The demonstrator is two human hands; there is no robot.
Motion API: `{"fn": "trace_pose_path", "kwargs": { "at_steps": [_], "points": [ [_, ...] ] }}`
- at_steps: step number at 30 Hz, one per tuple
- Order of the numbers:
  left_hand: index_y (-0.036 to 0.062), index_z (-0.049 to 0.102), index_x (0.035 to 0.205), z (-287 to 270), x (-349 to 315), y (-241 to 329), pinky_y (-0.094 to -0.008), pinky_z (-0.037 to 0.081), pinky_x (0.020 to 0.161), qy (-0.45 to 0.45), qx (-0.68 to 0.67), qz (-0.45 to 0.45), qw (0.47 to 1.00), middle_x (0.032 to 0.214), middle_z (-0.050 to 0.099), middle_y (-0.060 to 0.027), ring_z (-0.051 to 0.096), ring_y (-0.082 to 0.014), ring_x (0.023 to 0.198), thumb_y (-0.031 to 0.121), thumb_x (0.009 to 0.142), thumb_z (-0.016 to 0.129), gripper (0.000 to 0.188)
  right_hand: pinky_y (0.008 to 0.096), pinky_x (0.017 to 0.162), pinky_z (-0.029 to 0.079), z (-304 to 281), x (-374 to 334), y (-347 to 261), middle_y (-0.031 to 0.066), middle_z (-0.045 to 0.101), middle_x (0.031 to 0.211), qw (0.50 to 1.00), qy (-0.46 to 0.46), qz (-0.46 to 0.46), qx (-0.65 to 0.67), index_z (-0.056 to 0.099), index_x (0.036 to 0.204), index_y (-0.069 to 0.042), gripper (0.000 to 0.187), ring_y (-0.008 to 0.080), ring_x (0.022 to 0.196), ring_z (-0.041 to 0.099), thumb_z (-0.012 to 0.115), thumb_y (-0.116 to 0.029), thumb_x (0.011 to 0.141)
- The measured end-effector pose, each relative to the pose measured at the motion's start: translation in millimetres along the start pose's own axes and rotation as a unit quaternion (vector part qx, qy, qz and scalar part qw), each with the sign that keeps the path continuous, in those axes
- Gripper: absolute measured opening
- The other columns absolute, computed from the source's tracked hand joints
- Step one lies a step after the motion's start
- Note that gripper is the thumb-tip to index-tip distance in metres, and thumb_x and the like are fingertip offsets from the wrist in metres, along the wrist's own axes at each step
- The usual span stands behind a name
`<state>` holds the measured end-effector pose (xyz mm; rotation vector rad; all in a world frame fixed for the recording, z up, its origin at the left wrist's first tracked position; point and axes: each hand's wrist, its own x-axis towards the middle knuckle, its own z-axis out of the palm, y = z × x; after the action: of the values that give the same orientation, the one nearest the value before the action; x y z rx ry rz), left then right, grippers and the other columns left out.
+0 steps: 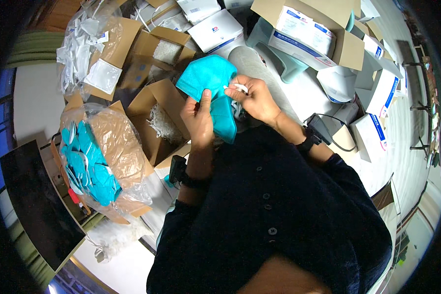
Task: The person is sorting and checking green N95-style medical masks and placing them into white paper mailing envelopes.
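My left hand (199, 117) holds a teal face mask (208, 73) in front of my chest, the thumb pressed on its surface. The mask is folded open, with an upper panel and a lower flap. At its right side my right hand (256, 99) pinches a white elastic strap (240, 87) between thumb and finger. Below and left of my left hand stands an open cardboard box (160, 93) with a tangle of white elastic straps (162, 121) inside.
At the left, a plastic-lined carton holds many teal masks (85, 161). Behind it, clear bags with white packets (85, 54) fill another carton. White boxes (215, 32) stand at the back. An open carton (308, 36) and several white boxes (372, 134) crowd the right.
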<state>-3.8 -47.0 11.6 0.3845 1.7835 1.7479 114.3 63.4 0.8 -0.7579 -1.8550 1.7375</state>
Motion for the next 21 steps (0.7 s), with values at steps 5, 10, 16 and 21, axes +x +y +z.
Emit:
{"fn": "trace_pose_path", "kwargs": {
  "at_steps": [5, 10, 16, 21],
  "points": [
    [0.0006, 0.069, 0.096, 5.8, -18.5, 5.4, -0.0281, 0.045, 0.08, 0.016, 0.002, 0.014, 1.0, 0.096, 0.067, -0.004, 0.057, -0.0107, 0.086, 0.016, 0.089, 0.067, 0.017, 0.0361, 0.061, 0.046, -14.8, 15.2, 34.4, 0.0151, 0.064, 0.076, 0.985, 0.071, -0.003, -0.155, 0.063, 0.082, -0.006, 0.014, 0.0282, 0.063, 0.06, 0.07, -0.019, 0.082],
    [0.0003, 0.064, 0.108, -21.9, -23.9, 42.4, -0.0262, 0.046, 0.073, 0.034, -0.117, -0.001, 0.993, 0.09, 0.064, -0.0057, 0.059, -0.0132, 0.082, 0.016, 0.093, 0.061, 0.022, 0.028, 0.069, 0.049, -77.5, 27.9, 65.8, 0.006, 0.065, 0.074, 0.975, 0.196, 0.079, -0.068, 0.065, 0.085, -0.003, 0.009, 0.0137, 0.072, 0.06, 0.066, -0.012, 0.085],
    [-0.0028, 0.037, 0.136, -40.4, 11.1, -17.4, -0.0201, 0.027, 0.052, -0.459, -0.453, -0.274, 0.714, 0.061, 0.04, 0.0045, 0.028, -0.0072, 0.05, 0.038, 0.099, 0.04, 0.055, 0.0211, 0.071, 0.043, -31.5, 27.8, -16.8, -0.0029, 0.061, 0.087, 0.981, -0.082, -0.046, 0.167, 0.064, 0.107, -0.004, 0.025, 0.0056, 0.074, 0.052, 0.072, -0.012, 0.084],
    [-0.0018, 0.056, 0.117, -60.8, 0.4, -22.5, -0.0199, 0.037, 0.056, -0.306, -0.058, -0.146, 0.939, 0.072, 0.058, -0.0002, 0.048, -0.005, 0.059, 0.036, 0.094, 0.056, 0.045, 0.0204, 0.067, 0.041, -35.6, 36.9, -6.2, -0.0053, 0.058, 0.075, 0.994, -0.1, 0.024, 0.04, 0.065, 0.086, -0.003, 0.016, 0.0035, 0.073, 0.05, 0.065, -0.018, 0.09]
  ]
}}
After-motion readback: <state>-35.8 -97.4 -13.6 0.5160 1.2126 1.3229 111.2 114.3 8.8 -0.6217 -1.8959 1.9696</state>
